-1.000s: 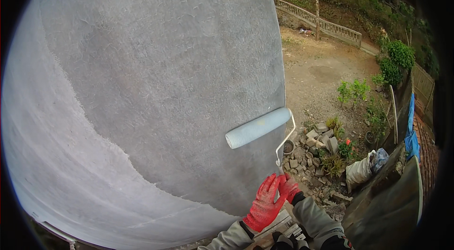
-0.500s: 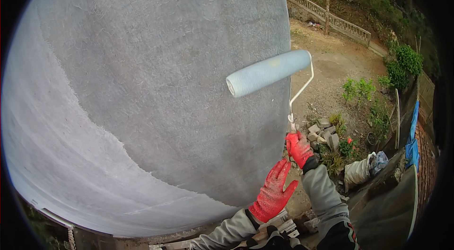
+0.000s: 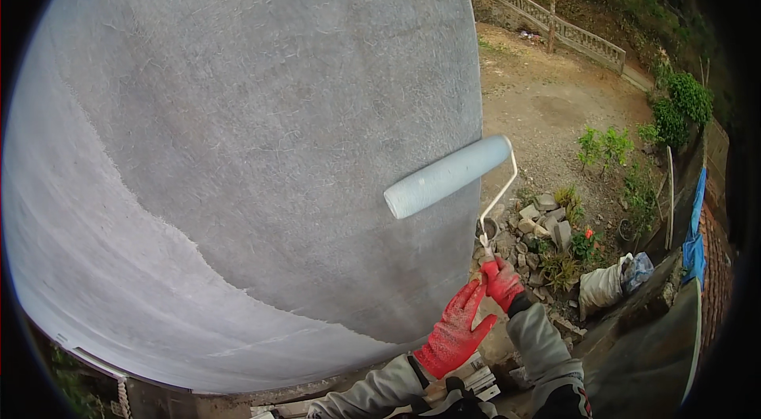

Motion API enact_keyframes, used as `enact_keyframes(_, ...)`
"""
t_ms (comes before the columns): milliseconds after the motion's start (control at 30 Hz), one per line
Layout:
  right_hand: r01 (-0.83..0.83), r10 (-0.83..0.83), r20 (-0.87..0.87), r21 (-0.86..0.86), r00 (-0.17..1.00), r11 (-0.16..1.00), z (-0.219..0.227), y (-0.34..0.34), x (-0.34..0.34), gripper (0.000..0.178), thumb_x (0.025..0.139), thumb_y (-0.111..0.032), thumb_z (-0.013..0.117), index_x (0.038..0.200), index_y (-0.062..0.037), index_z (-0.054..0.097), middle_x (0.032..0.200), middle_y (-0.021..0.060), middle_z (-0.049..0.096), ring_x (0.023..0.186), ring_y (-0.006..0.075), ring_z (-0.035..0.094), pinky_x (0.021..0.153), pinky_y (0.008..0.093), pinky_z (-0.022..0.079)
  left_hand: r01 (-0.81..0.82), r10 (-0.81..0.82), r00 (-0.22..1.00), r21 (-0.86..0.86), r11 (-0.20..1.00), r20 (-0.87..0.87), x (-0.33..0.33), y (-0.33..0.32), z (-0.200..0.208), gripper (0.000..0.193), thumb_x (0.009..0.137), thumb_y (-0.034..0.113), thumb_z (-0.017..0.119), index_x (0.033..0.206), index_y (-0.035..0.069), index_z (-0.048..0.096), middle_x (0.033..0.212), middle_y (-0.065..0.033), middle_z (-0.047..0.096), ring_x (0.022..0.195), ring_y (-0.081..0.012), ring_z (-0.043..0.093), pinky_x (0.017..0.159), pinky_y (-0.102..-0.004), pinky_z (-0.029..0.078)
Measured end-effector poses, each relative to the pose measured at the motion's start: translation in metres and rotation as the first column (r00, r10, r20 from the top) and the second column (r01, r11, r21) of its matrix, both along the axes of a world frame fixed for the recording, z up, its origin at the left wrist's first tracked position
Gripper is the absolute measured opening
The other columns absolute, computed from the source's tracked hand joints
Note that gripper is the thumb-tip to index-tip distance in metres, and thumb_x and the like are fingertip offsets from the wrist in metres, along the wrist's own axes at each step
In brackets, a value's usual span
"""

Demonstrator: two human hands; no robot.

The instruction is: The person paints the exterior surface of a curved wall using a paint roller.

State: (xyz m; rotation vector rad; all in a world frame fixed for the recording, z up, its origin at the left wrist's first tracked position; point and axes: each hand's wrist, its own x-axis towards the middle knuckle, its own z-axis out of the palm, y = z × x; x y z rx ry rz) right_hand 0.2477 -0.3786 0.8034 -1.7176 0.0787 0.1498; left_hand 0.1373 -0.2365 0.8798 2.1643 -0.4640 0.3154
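A paint roller (image 3: 448, 178) with a long pale blue sleeve lies slantwise across the right edge of a grey wall (image 3: 277, 118). My right hand (image 3: 502, 286), in a red glove, is closed around its handle below the white wire frame. Just left of it, my left hand (image 3: 452, 336) wears a dusty red glove, its fingers stretched out flat and thumb apart. Those fingertips come up close beside the handle; whether they touch it I cannot tell. Paler coating covers the wall's left and lower parts, with a ragged border against the darker grey.
Far below the wall's right edge is a dirt yard (image 3: 555, 94) with a pile of broken blocks (image 3: 547, 225), plants and a white sack (image 3: 602, 292). A balustrade (image 3: 547, 19) runs behind. At the right are a blue tarp (image 3: 694, 237) and a tiled roof (image 3: 717, 276).
The roller has moved down along the wall, and my right hand has come down with it. My left hand stays nearly in place, its fingers now nearer the handle.
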Motion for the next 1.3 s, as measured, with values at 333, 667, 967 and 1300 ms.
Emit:
enact_keyframes(333, 0.037, -0.016, 0.206, -0.098, 0.978, 0.994, 0.056, -0.002, 0.050, 0.039, 0.091, -0.034, 0.051, 0.107, -0.0001, 0.060, 0.072, 0.0117, 0.058, 0.066, 0.0230, 0.057, 0.064, 0.0387, 0.046, -0.046, 0.047, 0.998, -0.033, 0.998, 0.050, 0.003, -0.004, 0.001, 0.060, 0.086, 0.021, 0.068, 0.137, 0.004, 0.042, 0.141, -0.0204, 0.042, 0.128, -0.0365, 0.043, 0.105, -0.0415, 0.038)
enact_keyframes(667, -0.021, -0.007, -0.096, -0.290, 0.995, 0.957, -0.150, -0.042, -0.055, 0.052, 0.090, -0.041, 0.051, 0.113, 0.0053, 0.059, 0.098, 0.0203, 0.067, 0.092, 0.0333, 0.064, 0.080, 0.0383, 0.048, -0.187, 0.190, 0.981, 0.067, 0.980, -0.043, -0.007, 0.021, -0.055, 0.059, 0.089, 0.026, 0.063, 0.139, 0.005, 0.040, 0.144, -0.0183, 0.037, 0.132, -0.0343, 0.038, 0.107, -0.0402, 0.036)
enact_keyframes(967, 0.022, 0.115, 0.274, -0.451, 0.955, 0.892, 0.047, 0.026, 0.002, 0.044, 0.092, -0.030, 0.052, 0.121, 0.0022, 0.055, 0.103, 0.0205, 0.064, 0.092, 0.0342, 0.063, 0.080, 0.0409, 0.048, -0.295, 0.292, 0.956, -0.130, 0.947, -0.042, 0.007, 0.017, -0.016, 0.066, 0.093, 0.028, 0.059, 0.146, 0.006, 0.028, 0.149, -0.0172, 0.031, 0.135, -0.0337, 0.034, 0.109, -0.0405, 0.033)
enact_keyframes(1300, -0.291, 0.284, 0.233, -0.009, 0.930, 0.957, -0.017, 0.107, -0.034, 0.046, 0.093, -0.032, 0.051, 0.125, 0.0014, 0.051, 0.083, 0.0159, 0.062, 0.071, 0.0251, 0.058, 0.064, 0.0365, 0.046, -0.513, 0.499, 0.858, -0.177, 0.840, -0.121, -0.030, 0.066, -0.041, 0.065, 0.094, 0.033, 0.057, 0.146, 0.006, 0.029, 0.149, -0.0173, 0.032, 0.136, -0.0322, 0.033, 0.109, -0.0393, 0.032)
